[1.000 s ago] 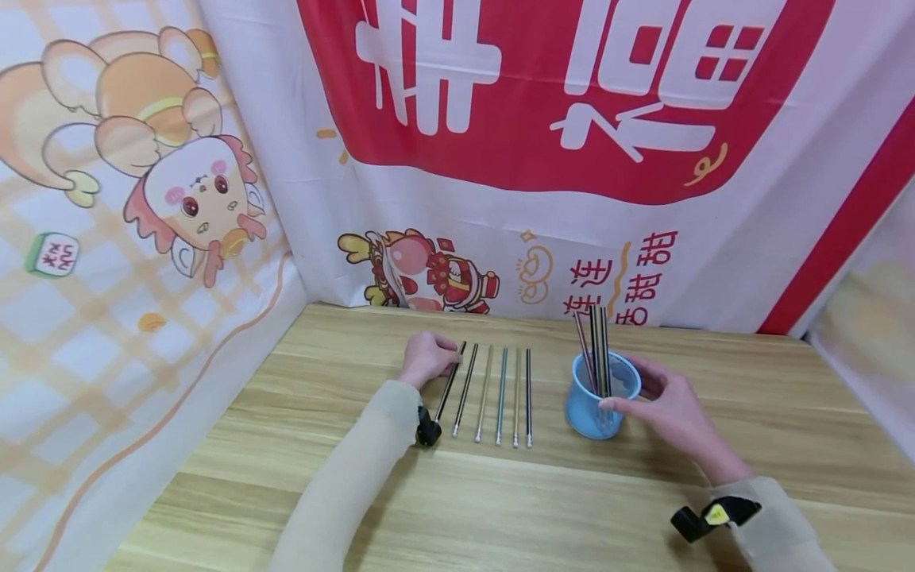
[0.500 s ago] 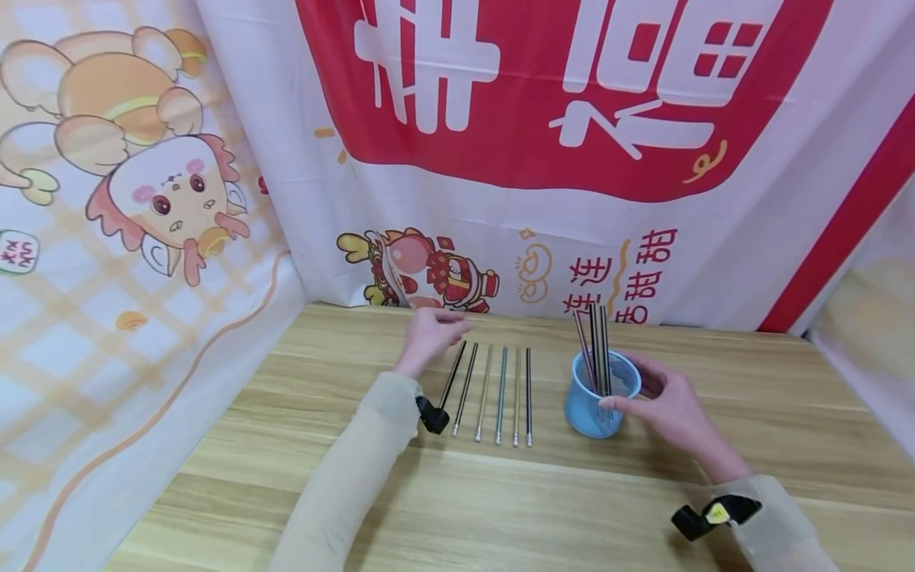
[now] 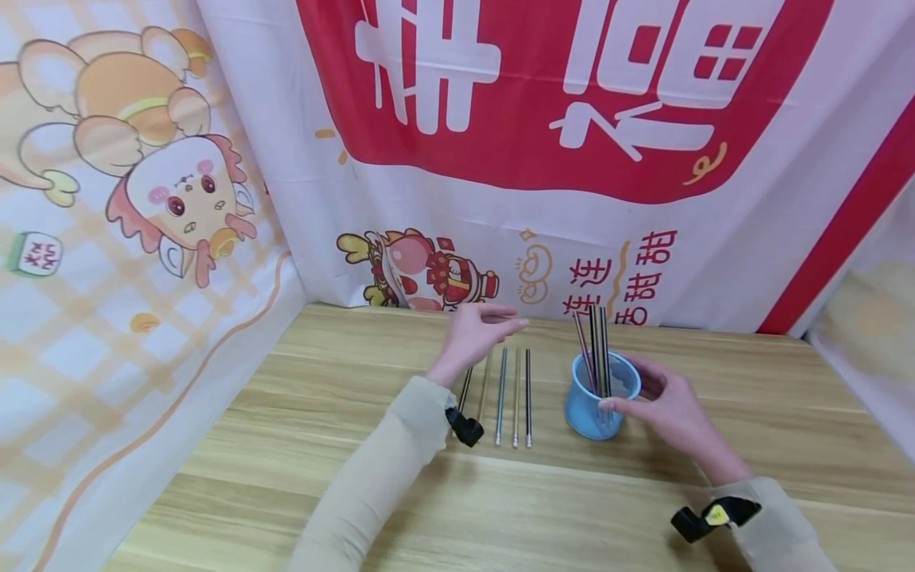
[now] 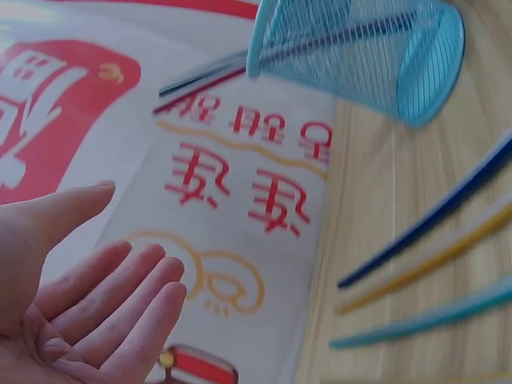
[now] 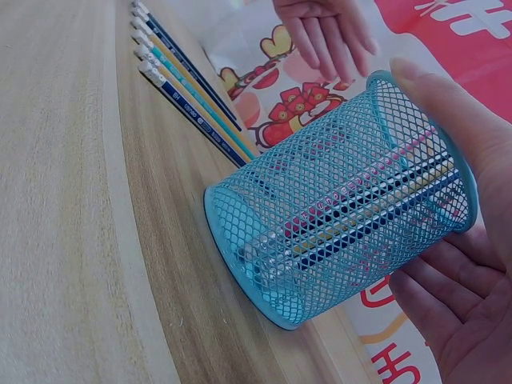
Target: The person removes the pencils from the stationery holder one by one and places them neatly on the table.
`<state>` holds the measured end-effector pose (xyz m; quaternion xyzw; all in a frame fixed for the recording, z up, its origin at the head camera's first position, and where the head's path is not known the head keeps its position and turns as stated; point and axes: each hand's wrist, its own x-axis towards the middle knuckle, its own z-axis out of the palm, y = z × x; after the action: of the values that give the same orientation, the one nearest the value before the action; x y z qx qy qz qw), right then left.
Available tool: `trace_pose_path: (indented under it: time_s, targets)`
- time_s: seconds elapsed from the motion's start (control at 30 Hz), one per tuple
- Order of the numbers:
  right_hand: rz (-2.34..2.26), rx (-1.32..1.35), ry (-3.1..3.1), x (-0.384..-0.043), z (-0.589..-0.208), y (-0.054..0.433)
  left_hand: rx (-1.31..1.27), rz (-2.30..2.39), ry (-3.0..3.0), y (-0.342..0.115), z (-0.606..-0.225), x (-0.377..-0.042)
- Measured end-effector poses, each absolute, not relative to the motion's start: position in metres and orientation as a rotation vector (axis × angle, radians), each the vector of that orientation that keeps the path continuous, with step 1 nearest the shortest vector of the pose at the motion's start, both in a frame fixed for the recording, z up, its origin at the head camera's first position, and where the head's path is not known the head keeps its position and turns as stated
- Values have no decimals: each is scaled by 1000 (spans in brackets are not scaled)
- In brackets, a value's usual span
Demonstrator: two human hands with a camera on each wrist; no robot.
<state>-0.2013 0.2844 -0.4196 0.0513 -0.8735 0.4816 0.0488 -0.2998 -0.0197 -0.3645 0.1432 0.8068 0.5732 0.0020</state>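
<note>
My right hand (image 3: 675, 413) holds a light blue mesh pencil cup (image 3: 592, 419) upright on the table, thumb at the rim and fingers round the far side. Several pencils (image 5: 352, 210) stand in the cup, leaning against its rim. To its left more pencils lie in a row, eraser ends towards me, among them a teal pencil (image 3: 502, 397) and a dark blue pencil (image 3: 528, 397). My left hand (image 3: 475, 338) hovers over the far tips of this row, with nothing in it; its fingers (image 4: 132, 292) are loosely extended. The left arm covers the row's leftmost part.
The wooden table (image 3: 572, 508) ends at a white cloth backdrop (image 3: 400, 191) with red print behind the cup. A patterned cloth (image 3: 86, 334) hangs along the left side. Each wrist wears a small black camera (image 3: 466, 429).
My left hand has let go of the leftmost pencil's far end, lifted, and moved right across the row. The right hand and the cup have stayed in place.
</note>
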Motion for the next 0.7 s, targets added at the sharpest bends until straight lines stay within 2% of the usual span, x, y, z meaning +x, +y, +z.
trace_pose_path:
  time_s: [0.7]
  targets:
    - [1474, 155, -2662, -201, -420, 284, 446, 1817, 2480, 57, -380, -278]
